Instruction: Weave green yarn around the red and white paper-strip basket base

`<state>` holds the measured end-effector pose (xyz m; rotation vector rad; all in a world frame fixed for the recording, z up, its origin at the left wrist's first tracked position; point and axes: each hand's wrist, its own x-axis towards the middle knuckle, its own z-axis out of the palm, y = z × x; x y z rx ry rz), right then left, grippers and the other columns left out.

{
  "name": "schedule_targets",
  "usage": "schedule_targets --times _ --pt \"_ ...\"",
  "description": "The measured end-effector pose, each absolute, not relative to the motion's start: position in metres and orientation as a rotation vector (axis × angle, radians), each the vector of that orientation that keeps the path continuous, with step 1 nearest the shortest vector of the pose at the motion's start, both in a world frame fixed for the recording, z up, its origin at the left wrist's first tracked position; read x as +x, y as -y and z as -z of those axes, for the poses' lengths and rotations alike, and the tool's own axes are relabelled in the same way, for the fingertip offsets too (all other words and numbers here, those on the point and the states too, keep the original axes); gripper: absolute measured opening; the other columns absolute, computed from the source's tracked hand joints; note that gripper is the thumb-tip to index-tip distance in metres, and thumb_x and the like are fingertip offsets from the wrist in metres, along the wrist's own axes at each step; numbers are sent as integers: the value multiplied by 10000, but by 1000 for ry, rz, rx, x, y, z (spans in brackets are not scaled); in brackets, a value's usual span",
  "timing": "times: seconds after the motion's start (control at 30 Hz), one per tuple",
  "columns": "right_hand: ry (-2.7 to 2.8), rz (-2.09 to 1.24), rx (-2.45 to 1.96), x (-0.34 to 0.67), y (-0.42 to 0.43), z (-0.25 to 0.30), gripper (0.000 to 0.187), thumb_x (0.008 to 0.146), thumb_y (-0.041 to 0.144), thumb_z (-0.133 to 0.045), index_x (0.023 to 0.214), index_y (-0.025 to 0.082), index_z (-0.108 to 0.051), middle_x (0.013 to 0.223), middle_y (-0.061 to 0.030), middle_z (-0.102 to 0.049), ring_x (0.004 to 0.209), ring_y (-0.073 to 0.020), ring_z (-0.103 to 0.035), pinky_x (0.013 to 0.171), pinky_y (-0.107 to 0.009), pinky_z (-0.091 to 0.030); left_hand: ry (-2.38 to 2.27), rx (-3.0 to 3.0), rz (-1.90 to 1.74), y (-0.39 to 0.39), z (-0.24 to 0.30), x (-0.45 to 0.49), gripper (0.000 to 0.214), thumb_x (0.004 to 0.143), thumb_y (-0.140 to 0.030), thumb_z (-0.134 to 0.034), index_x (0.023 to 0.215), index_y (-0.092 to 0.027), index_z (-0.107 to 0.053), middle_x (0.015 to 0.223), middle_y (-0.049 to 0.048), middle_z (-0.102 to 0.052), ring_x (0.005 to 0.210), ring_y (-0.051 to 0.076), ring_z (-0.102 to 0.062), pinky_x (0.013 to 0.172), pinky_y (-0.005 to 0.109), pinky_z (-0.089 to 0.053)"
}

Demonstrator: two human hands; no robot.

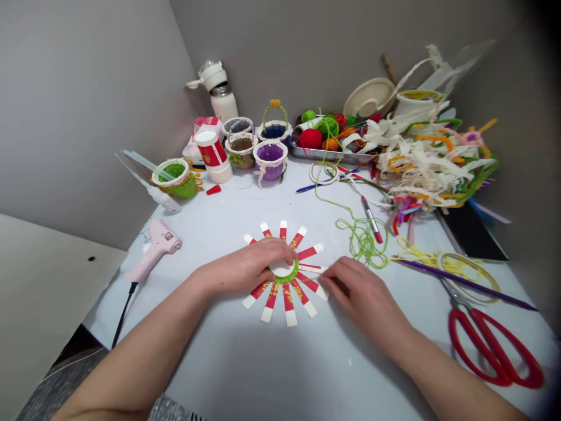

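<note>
The white-covered table [228, 374] carries a red-and-white paper strip wheel [270, 297] at its middle, a pink hot glue gun [154, 252] to the left, red-handled scissors [491, 351] and a purple knitting needle [464, 284] to the right, loose green yarn [362, 240], a red-capped marker [371, 219], and a metal tray [333, 154] near the back wall.

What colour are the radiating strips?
The strips are red with white ends, in the head view.
</note>
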<state>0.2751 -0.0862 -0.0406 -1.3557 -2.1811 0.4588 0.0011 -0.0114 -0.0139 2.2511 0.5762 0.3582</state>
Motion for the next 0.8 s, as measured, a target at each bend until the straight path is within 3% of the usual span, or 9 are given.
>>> schedule_targets --times 0.2,0.37,0.53,0.67,0.8 --pt "2059 -448 -1463 272 73 53 153 995 170 -623 849 207 -643 822 -15 -643 782 -193 -617 708 -301 -450 -562 2257 -368 16 11 4 373 925 27 -522 1199 -212 -604 1359 111 -671 1316 251 -608 1154 456 -483" --pt "2047 -467 -1482 271 74 52 157 999 184 -602 847 214 -630 817 -14 -639 778 -195 -614 709 -307 -447 -629 2248 -407 20 7 6 367 891 -78 -673 1221 -212 -588 1549 159 -527 1454 306 -513 1180 473 -466" --pt "2037 -463 -1478 271 74 53 159 1004 188 -612 847 210 -630 819 -13 -629 775 -190 -611 708 -314 -454 -821 2308 -422 21 12 11 372 897 -239 -791 1214 -205 -599 1337 143 -589 1306 324 -542 1109 503 -489" --pt "2047 -454 -1413 274 75 52 140 1023 168 -594 909 206 -665 870 -32 -645 816 -196 -625 731 -319 -482 -833 2342 -381 18 15 8 380 926 -244 -777 1246 -211 -576 1299 123 -629 1263 316 -547 1102 503 -470" --pt "2099 -397 -1273 278 80 48 171 1040 122 -551 1022 198 -703 958 -59 -665 871 -192 -641 759 -306 -518 -783 2346 -377 14 12 0 333 991 -160 -646 1302 -238 -555 1389 106 -633 1334 296 -538 1151 494 -428"
